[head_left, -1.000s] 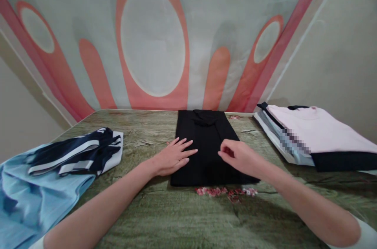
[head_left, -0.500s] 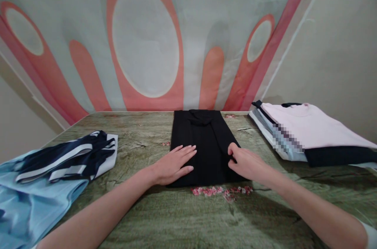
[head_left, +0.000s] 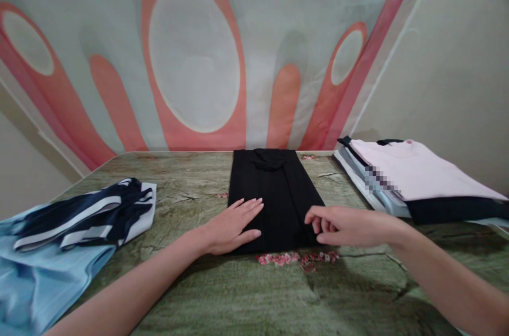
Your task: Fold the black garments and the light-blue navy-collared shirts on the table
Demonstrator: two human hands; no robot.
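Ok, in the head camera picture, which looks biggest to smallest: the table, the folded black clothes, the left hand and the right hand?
1. Table
2. Folded black garment
3. Left hand and right hand: too alike to rank, especially posed differently, one flat, one curled.

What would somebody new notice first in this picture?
Probably the big pale oval ringed in coral on the backdrop behind the table. Next, the folded black garment mid-table, with the left hand flat on it and the right hand curled at its right side. Then the pink top on the clothes pile at right.
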